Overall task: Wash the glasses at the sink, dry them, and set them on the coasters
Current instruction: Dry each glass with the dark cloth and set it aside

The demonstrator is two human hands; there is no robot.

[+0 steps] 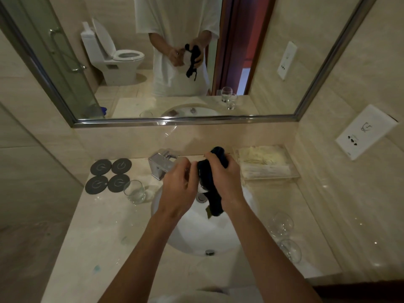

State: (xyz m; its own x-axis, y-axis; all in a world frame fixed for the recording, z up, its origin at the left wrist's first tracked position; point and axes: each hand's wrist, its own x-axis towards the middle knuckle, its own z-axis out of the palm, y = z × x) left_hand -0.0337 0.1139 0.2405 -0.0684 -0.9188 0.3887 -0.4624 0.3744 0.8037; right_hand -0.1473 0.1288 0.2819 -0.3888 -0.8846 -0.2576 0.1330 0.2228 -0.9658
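Note:
Over the white sink (188, 232), my left hand (179, 184) grips a clear glass (180, 161), mostly hidden by my fingers. My right hand (225, 173) presses a dark blue cloth (209, 184) against it; the cloth hangs down toward the basin. A tumbler (134, 192) stands on the counter left of the sink, beside the dark round coasters (108, 174), which are bare. Two stemmed glasses (281, 224) (290, 250) stand on the counter to the right of the sink.
A chrome tap (159, 164) rises behind the sink, right behind my left hand. A clear tray of packets (265, 162) sits at the back right. The mirror (175, 62) spans the wall above, and a wall socket (365, 131) is on the right.

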